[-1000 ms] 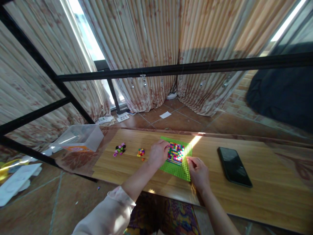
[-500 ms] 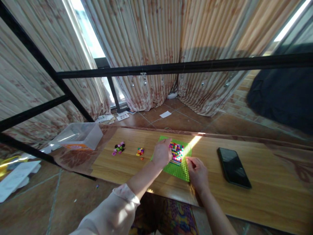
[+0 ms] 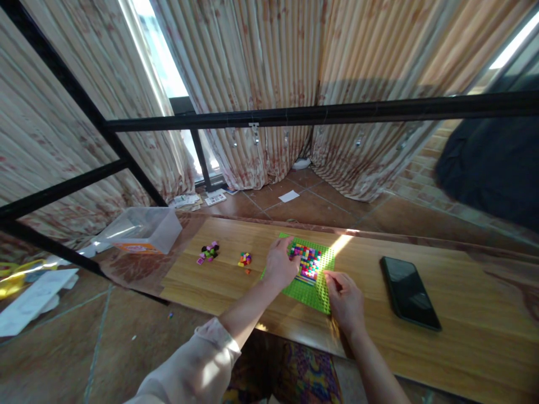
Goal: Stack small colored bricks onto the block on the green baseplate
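A green studded baseplate [image 3: 307,301] lies on the wooden table, carrying a dense patch of small multicoloured toy bricks [image 3: 308,262]. My left hand [image 3: 280,265] rests over the plate's left side, covering part of it. Its index finger and thumb are apart at the left edge of the brick patch, and I see nothing between them. At the plate's right edge, my right hand [image 3: 346,300] is closed, with curled fingertips pinching the rim. Left of the plate sit a small pile of orange, yellow and red bricks [image 3: 245,259] and a pile of pink, black and green bricks [image 3: 209,252].
A black phone [image 3: 410,293] lies on the right of the wooden table [image 3: 471,314]. A clear plastic bin [image 3: 145,227] stands beyond the left end. Black metal bars [image 3: 278,116] cross ahead, before floor-length curtains [image 3: 261,62]. Papers lie on the tiled floor.
The whole view has shifted slightly, so the scene sits a little further right. My left index finger and thumb have spread apart over the bricks; my right hand stays at the plate's edge.
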